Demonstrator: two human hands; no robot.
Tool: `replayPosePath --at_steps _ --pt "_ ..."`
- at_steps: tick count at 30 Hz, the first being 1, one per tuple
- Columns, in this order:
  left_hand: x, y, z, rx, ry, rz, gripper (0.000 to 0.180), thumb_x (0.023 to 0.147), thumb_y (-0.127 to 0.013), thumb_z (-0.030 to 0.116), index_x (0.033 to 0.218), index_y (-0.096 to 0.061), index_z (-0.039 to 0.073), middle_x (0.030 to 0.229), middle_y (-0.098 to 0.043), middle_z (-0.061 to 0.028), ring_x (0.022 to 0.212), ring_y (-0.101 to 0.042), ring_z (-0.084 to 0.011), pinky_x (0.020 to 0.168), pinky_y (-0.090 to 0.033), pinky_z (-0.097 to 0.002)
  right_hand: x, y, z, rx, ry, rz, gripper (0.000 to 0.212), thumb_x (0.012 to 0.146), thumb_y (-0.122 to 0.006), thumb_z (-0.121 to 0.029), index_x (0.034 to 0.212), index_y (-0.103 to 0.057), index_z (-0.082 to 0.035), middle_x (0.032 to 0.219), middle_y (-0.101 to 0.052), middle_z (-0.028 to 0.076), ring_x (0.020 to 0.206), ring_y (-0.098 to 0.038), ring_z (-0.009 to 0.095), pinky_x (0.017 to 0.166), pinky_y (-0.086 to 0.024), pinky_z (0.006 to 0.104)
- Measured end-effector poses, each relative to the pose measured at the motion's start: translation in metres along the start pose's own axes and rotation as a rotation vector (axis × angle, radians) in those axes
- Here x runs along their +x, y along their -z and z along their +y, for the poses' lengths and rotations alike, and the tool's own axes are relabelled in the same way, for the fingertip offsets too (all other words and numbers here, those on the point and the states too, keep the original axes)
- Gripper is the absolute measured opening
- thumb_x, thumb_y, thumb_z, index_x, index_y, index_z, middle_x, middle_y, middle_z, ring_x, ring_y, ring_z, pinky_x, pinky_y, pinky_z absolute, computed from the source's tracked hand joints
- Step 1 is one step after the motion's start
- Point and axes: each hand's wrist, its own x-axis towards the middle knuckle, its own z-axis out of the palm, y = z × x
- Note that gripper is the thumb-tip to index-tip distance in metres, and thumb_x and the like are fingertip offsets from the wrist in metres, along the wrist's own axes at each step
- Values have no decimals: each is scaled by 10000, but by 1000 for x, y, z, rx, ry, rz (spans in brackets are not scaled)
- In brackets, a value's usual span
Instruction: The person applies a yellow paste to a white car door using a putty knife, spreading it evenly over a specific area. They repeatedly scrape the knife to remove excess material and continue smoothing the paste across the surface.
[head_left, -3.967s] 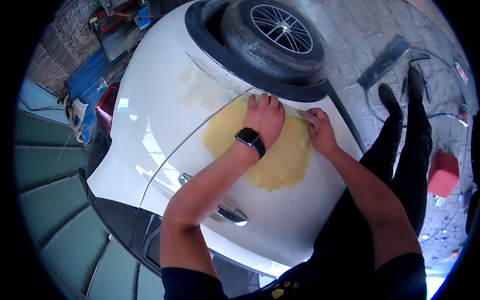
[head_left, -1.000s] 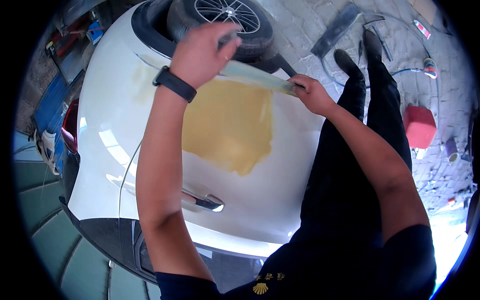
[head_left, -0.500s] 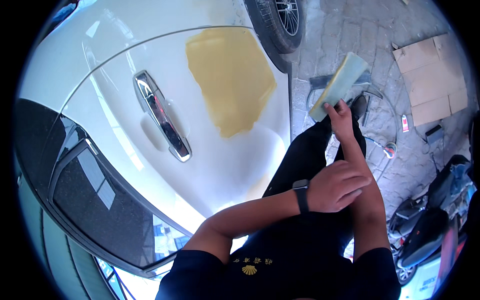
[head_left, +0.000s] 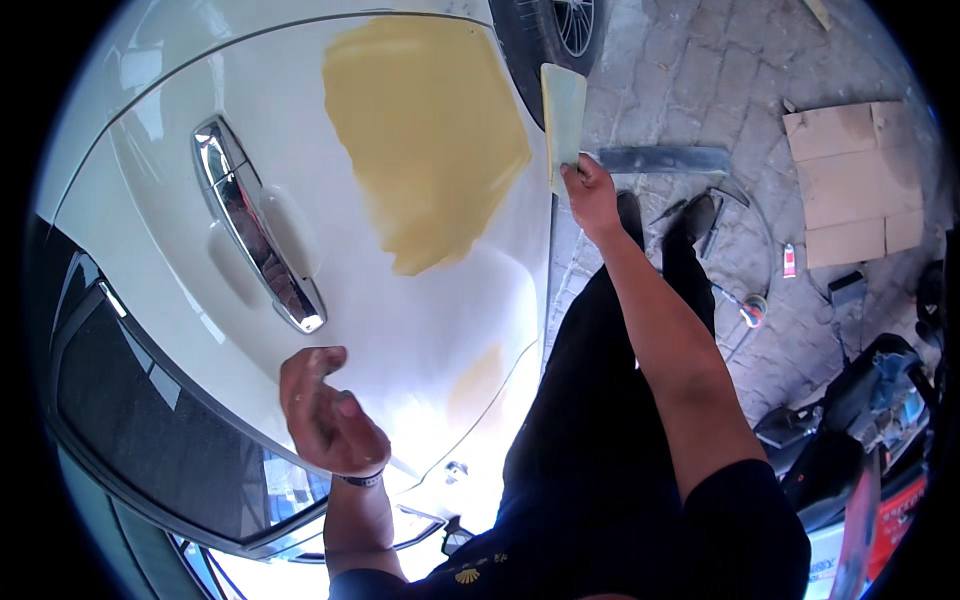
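Fingers (head_left: 588, 168) of the right hand (head_left: 594, 195) grip one end of a pale green spreader (head_left: 567, 115), which now points toward the tyre (head_left: 528, 48) rather than slanting out over the paving (head_left: 670, 90). The left hand (head_left: 335, 415), earlier across the right forearm, has moved below the chrome handle (head_left: 258, 228), fingers loosely curled. Beyond, yellow filler (head_left: 425, 140) coats the white door (head_left: 400, 335).

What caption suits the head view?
Right hand holds a pale scraper beside a white car door with a yellow patch.
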Motion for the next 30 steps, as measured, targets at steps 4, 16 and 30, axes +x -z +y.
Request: replayPosePath --at_steps 4,16,30 --pt "-3 -81 23 -91 -9 -417 359 858 -713 42 1203 -720 -58 1143 -730 -220 1039 -690 -385 897 -556 -444 6 -18 7 -143 208 80 271 990 -606 -34 1241 -704 -3 1162 -714 204 1107 -684 415 969 -529 408" --pt "69 -298 -28 400 -504 -596 351 868 -673 101 1208 -738 42 1164 -664 -89 1207 -612 -281 1130 -422 -446 20 -58 25 -624 535 399 366 956 -660 -24 1322 -660 -19 1201 -703 189 1120 -689 396 958 -546 453" --pt "178 -302 -66 1060 -780 -1198 206 945 -664 200 1034 -831 118 1141 -760 -76 1192 -662 -261 1015 -493 -439 16 -68 4 -70 320 302 389 954 -589 36 1286 -753 -82 1098 -679 176 1080 -676 354 950 -539 408"
